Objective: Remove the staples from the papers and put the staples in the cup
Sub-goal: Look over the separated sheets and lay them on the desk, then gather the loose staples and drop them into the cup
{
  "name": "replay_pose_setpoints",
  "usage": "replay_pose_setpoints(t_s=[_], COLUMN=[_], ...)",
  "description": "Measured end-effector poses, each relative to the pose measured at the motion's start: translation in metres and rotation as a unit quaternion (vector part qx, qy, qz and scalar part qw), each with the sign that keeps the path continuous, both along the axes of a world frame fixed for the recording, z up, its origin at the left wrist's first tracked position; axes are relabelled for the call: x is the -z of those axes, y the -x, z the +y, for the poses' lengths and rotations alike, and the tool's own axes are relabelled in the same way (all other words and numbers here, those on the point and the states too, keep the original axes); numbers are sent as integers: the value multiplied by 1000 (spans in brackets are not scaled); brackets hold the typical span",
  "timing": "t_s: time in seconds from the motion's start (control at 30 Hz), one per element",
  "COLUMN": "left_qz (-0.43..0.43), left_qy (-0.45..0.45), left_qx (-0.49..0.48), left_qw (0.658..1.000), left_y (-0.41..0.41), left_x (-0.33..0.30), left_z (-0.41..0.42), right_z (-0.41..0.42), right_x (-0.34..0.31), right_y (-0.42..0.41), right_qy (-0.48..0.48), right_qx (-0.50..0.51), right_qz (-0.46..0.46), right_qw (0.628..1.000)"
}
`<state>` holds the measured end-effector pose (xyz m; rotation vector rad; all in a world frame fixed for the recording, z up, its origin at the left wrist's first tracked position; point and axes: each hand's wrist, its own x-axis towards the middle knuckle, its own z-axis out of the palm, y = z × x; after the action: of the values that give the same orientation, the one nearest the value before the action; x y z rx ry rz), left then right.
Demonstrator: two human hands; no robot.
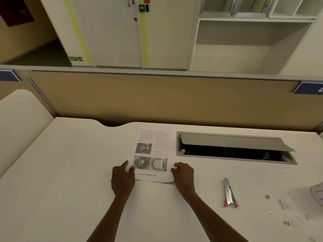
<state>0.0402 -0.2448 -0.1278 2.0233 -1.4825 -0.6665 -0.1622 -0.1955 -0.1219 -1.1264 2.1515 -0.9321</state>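
1. On the tabletop (pixel 70 172) straight ahead lie the papers (pixel 153 154), near edge toward me, so the print reads upright.
2. My left hand (pixel 122 179) pinches the near left corner and my right hand (pixel 183 173) curls onto the near right corner, I judge to steady the sheets.
3. The staple remover (pixel 229 193) lies apart to the right; loose staples (pixel 267 196) lie scattered beyond it.
4. At the right edge a pale rim, perhaps the cup (pixel 317 193).
5. Readable: "mebooksfree.com" on the page, "EXIT" on the far sign (pixel 75 58).

Both arms extended, left hand (pixel 122 179) pinching, right hand (pixel 183 173) fingers curled
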Motion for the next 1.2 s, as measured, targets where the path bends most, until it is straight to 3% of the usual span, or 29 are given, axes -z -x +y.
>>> replay_pose_setpoints(t_s=[0.2,0.43,0.67,0.83,1.2], left_qz=[12,48,156,209,215], left_qy=[-1,-17,-18,-5,45], left_qx=[3,-61,-49,-7,136], left_qw=[1000,997,986,978,966], left_y=[-7,-7,15,43,102], left_x=[1,-1,-8,-28,-60], left_z=[3,53,132,174,233], right_z=[10,51,131,191,266], right_x=[-9,-27,-52,-52,-52], right_y=[-1,25,54,61,105], right_qy=[32,45,72,67,54], right_qx=[-3,-2,80,82,77], right_qz=[26,-39,-83,-63,-33], right_qw=[999,998,991,992,995])
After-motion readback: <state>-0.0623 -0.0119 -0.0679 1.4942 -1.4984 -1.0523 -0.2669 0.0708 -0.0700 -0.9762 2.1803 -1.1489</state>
